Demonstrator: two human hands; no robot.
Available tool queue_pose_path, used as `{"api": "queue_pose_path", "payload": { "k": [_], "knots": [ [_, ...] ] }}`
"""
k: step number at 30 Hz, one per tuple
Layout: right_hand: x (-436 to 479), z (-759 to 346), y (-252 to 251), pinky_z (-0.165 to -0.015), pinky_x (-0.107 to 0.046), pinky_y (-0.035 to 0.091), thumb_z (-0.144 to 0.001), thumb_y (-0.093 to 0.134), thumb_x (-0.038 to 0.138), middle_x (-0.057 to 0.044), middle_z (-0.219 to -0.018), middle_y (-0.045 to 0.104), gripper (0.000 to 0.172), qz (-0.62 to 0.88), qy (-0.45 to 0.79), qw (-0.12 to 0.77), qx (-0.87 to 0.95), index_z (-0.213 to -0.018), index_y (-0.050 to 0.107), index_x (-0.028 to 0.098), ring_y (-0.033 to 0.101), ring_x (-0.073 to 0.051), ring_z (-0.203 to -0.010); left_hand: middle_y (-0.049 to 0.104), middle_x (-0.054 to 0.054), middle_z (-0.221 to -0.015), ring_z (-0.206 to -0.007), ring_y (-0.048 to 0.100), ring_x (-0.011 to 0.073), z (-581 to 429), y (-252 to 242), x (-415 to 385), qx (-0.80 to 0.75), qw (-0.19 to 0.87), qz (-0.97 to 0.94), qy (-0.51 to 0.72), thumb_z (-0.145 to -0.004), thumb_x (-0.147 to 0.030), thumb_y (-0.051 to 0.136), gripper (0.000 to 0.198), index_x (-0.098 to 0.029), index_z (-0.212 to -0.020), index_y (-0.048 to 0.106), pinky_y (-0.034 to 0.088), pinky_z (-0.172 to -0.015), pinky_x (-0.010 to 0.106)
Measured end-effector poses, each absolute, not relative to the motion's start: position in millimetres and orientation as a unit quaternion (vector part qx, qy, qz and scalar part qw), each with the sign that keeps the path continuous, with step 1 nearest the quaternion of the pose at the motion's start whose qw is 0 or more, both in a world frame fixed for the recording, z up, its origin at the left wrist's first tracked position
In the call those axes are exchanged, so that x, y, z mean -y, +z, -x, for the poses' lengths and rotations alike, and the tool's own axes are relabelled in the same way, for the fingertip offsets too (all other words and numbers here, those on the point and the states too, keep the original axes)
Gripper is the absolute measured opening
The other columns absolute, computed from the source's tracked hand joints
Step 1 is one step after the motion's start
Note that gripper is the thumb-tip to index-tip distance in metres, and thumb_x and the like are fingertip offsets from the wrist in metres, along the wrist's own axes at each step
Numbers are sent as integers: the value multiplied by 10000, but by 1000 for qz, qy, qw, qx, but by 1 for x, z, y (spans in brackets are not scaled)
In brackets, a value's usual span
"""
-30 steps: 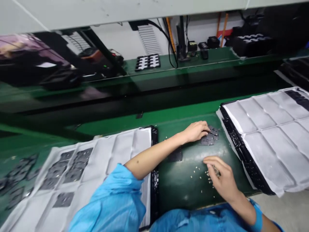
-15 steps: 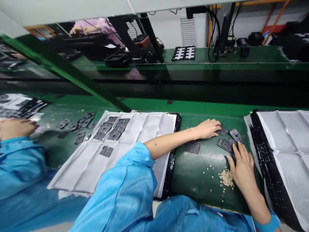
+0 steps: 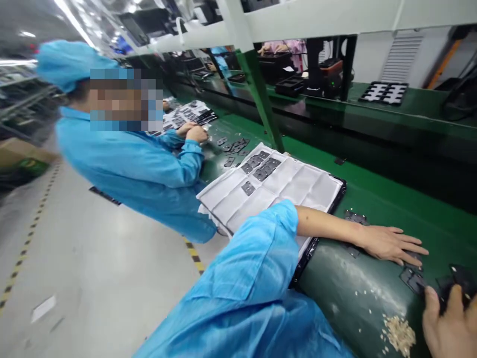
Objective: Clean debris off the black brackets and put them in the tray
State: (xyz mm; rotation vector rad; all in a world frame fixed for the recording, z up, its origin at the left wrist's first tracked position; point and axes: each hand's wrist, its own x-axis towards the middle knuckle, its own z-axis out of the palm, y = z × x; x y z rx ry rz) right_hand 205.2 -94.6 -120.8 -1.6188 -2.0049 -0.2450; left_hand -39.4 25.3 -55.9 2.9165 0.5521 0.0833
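My left hand (image 3: 389,243) lies palm down on the green bench with fingers stretched out, partly covering some flat dark grey plates. One plate (image 3: 356,217) shows behind its wrist and another (image 3: 412,279) just in front of its fingertips. At the right edge, my right hand (image 3: 450,323) is cut off by the frame. Its visible fingers are apart and touch more dark plates (image 3: 462,278). A small heap of pale beige chips (image 3: 398,335) sits left of my right hand, with loose chips scattered around it.
Left of my arm, a white-lined tray (image 3: 305,181) holds several dark plates (image 3: 266,169). A co-worker in blue (image 3: 122,154) stands at the left with hands near more loose plates (image 3: 236,145). A slanted green post (image 3: 261,99) rises behind the tray.
The view has swung left, bringing the co-worker and floor into sight. My left hand has flattened, its fingers now stretched out over the plates. My right hand still touches plates.
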Motion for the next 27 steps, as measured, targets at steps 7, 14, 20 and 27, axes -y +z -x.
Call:
{"api": "queue_pose_path", "payload": {
  "k": [7,14,20,27],
  "knots": [
    [113,-158,-104,-1209,-776,359,-1145,346,394,-281,-1740,373,581,661,-8,187,726,-1586,569,87,366,-475,-1611,445,75,-1755,-1657,362,200,60,-53,-28,-200,182,-962,29,-1016,-66,413,641,-218,-1623,553,327,-1349,376],
    [147,-161,-104,-1297,-674,303,-1140,348,252,-178,-1784,343,496,612,29,182,769,-1563,592,164,284,-354,-1675,522,175,-1662,-1536,497,320,67,-49,-27,-267,115,-957,24,-1081,-283,584,408,-188,-1475,635,449,-1208,469],
    [170,-154,-106,-1287,-684,321,-1122,375,217,-183,-1793,318,555,581,61,182,791,-1672,444,191,289,-354,-1672,645,176,-1433,-1314,607,316,65,-40,-26,-356,86,-930,22,-1094,-248,544,290,-140,-1312,702,498,-1079,437],
    [170,-155,-98,-1177,-663,454,-1126,463,301,-225,-1659,487,386,605,55,251,754,-1449,634,175,473,-397,-1531,614,194,-1426,-1291,587,325,41,-37,-30,-370,81,-925,24,-1108,-243,493,286,-124,-1284,685,491,-1058,434]
  ]
}}
